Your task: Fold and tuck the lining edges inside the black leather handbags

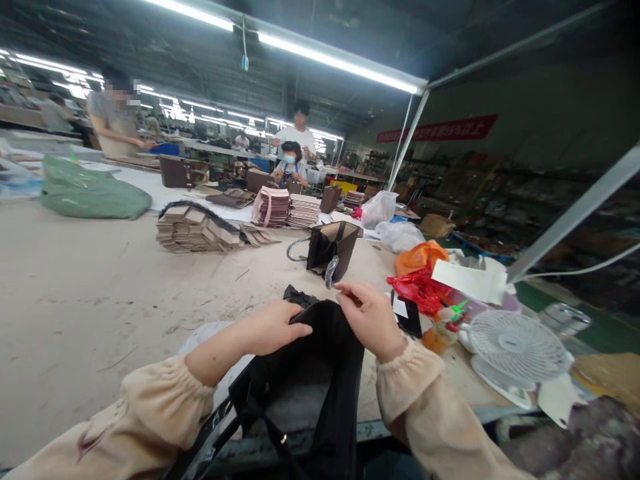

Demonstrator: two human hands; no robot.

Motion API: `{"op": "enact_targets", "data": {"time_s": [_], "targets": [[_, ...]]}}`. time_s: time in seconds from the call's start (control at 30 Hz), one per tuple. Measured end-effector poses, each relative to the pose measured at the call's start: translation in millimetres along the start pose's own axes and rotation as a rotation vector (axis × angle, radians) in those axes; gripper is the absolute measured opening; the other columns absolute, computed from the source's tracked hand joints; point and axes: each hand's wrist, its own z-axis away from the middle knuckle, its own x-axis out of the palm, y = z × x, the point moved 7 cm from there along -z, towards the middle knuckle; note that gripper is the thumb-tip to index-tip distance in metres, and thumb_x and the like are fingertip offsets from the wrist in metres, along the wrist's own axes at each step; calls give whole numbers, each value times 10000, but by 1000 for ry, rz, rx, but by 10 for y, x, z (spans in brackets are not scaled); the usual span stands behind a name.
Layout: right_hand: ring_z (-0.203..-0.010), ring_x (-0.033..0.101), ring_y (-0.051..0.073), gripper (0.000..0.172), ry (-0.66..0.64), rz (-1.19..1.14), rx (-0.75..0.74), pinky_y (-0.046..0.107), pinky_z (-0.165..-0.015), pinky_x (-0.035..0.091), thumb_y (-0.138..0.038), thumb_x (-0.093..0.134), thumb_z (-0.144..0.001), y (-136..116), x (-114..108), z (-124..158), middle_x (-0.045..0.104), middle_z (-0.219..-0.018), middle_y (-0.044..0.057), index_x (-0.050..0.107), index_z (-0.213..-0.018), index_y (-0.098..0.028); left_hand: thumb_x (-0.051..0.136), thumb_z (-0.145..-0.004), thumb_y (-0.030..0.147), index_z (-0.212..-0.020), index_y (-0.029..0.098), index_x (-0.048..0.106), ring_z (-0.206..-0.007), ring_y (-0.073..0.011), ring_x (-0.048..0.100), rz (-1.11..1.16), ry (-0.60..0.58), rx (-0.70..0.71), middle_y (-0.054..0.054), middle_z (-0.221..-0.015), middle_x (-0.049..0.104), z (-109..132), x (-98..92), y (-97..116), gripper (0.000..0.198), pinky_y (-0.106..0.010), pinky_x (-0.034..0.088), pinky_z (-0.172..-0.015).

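A black handbag (345, 400) stands open towards me at the table's front edge, its dark inside showing. My left hand (270, 327) grips the far rim, thumb on the inside and fingers hidden behind. At the rim's right corner, the curled fingers of my right hand (373, 317) pinch the edge. Black crumpled material (299, 297) shows just behind the rim. Beyond my hands sits a dark brown handbag (345, 250), with clear wrap around part of its handle.
Stacked brown pieces (195, 230) and a green plastic bag (90, 190) lie farther back on the table (100, 287). To the right are a red plastic bag (423, 290), a phone (407, 313) and a white fan (517, 343). Several people work beyond.
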Motion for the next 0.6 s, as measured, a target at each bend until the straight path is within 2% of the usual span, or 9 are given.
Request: {"op": "enact_targets", "data": {"time_s": [0.1,0.17,0.27,0.33,0.47,0.6], "targets": [[-758,612,154,234,132,-269,276,308,-735,509,-293,564,-805,350,-111,195,668,-918,50,681,-975,-183,515,-818,434,-1037,196,668,-863,-228,618,5,86,39,-49,-978,697,8,-78,8,358,-299,440,-780],[-713,594,144,299,209,-478,451,320,-726,512,-353,578,-780,603,-124,384,649,-852,36,668,-1001,-173,494,-831,452,-1059,196,668,-879,-230,618,-15,121,38,-57,-995,697,6,-121,24,384,-302,437,-787],[-652,551,126,338,289,-733,619,301,-704,505,-377,598,-729,920,-84,665,561,-659,-14,659,-975,-153,484,-831,469,-1020,192,686,-826,-221,621,-65,124,19,-55,-926,706,-26,-144,82,391,-294,439,-750],[-605,523,115,345,308,-836,707,285,-669,501,-364,608,-694,1117,-34,836,507,-600,-36,651,-959,-147,479,-831,462,-982,192,694,-788,-206,616,-104,116,15,-45,-872,704,-66,-138,141,376,-282,435,-727],[-545,485,101,375,327,-878,823,267,-614,495,-330,574,-676,1510,46,1151,460,-576,-56,617,-1003,-152,450,-846,448,-877,181,693,-736,-185,598,-172,103,0,-33,-782,684,-161,-88,241,363,-263,414,-681],[-526,480,101,395,279,-696,877,260,-603,498,-314,474,-699,1834,75,1437,425,-563,-64,595,-1037,-148,403,-872,430,-780,169,660,-703,-183,582,-220,124,-14,-28,-720,656,-213,-40,304,377,-263,387,-644]]}}
